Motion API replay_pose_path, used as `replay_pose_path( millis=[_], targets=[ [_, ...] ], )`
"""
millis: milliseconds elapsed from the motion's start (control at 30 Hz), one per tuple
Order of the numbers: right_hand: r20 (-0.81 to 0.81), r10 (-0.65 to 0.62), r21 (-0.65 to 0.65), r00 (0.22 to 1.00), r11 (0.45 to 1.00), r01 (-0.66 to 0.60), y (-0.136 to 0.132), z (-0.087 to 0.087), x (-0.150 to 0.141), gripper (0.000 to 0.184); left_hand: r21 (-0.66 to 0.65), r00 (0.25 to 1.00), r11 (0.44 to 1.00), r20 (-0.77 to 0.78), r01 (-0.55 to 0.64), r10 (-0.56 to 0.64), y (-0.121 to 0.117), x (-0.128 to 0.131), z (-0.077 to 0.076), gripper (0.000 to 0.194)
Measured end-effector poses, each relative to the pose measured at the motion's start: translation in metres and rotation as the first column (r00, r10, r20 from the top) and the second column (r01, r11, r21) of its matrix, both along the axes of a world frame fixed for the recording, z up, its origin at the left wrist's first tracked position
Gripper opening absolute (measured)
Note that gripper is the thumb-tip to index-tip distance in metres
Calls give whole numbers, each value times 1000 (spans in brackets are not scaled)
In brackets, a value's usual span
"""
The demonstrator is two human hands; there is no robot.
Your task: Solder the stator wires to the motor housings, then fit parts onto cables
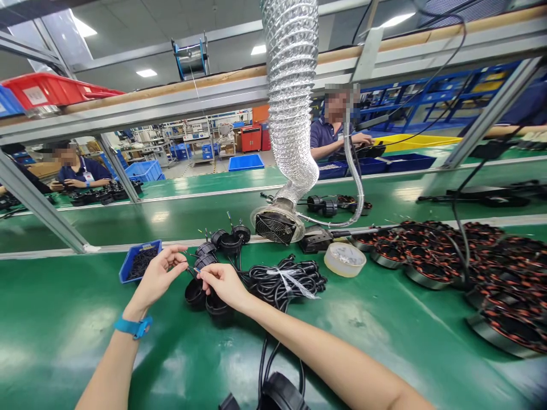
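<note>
My left hand (159, 275) and my right hand (222, 283) are held close together over the green bench (85, 330), both pinching a thin wire end between fingertips. Just below them lie black round cup-shaped parts (200, 296) with leads. To the right of my right hand lies a tied bundle of black cables (284, 280). A blue band is on my left wrist. More black round parts (228, 239) stand behind my hands.
A small blue tray (128, 267) of black bits sits at the left. A silver duct with a fan (277, 225) hangs ahead, a white round tub (344, 259) beside it. Several wound copper coils (461, 256) fill the right. Two other people work across the line.
</note>
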State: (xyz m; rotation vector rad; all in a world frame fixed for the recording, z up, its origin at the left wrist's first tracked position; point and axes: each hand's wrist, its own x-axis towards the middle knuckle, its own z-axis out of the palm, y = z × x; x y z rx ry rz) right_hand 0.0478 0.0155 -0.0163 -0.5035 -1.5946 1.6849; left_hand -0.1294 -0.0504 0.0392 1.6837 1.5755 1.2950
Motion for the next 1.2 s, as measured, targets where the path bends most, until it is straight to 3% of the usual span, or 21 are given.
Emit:
replay_pose_path(
  millis=[333, 733, 933, 1200],
  targets=[
    [10, 3, 21, 1000, 1000, -3, 0, -1, 0, 29, -21, 999, 1000, -31, 16, -16, -1, 2, 3, 38],
    [49, 2, 61, 999, 998, -5, -1, -2, -1, 30, -77, 978, 993, -180, 94, -106, -8, -7, 8, 28],
    [36, -1, 54, 999, 999, -1, 0, -4, -1, 32, -78, 994, 994, -79, 74, -80, -3, 2, 4, 27],
    [28, -12, 53, 1000, 999, 11, -1, -2, -1, 30, 16, 983, 995, 157, -98, 95, 3, -3, -4, 32]
  ],
)
